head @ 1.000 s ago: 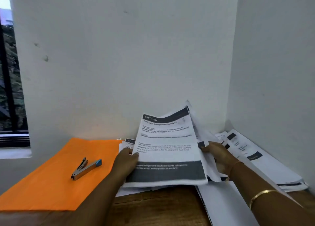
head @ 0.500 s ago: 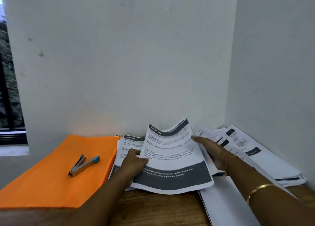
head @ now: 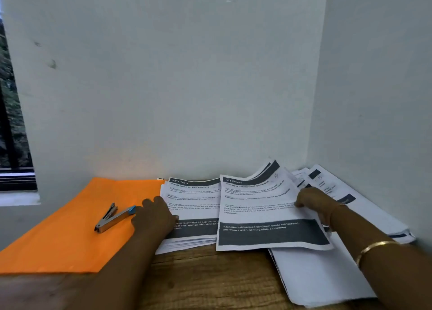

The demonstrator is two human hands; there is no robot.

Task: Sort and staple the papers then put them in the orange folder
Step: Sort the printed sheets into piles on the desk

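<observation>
Nearest, the wooden table (head: 210, 281) shows bare grain, with a pile of blank white sheets (head: 315, 274) lying at about five o'clock. Just beyond, the sandwich sheet (head: 261, 216), which both hands held up in the air a second ago, has come down flat at twelve o'clock, overlapping the printed stack (head: 194, 199) to its left. The right hand (head: 313, 202) alone keeps it now, thumb and fingers pinching its right edge at two o'clock. The left hand (head: 154, 216) has let go and slid out toward ten o'clock; its fingers are loose and nearly straight, holding nothing, the thumb resting on the stack's left margin and the fingertips just short of the stapler (head: 114, 218) – whether they touch its blue end I cannot tell. The stapler lies on the orange folder (head: 70, 239), which is closed and flat from nine to eleven o'clock, its right edge tucked under the stack. Farther back at two o'clock, more printed papers (head: 364, 204) fan into the corner of the walls. To my eye the sorting of this set is over and stapling is about to start – nothing is in the folder yet.
</observation>
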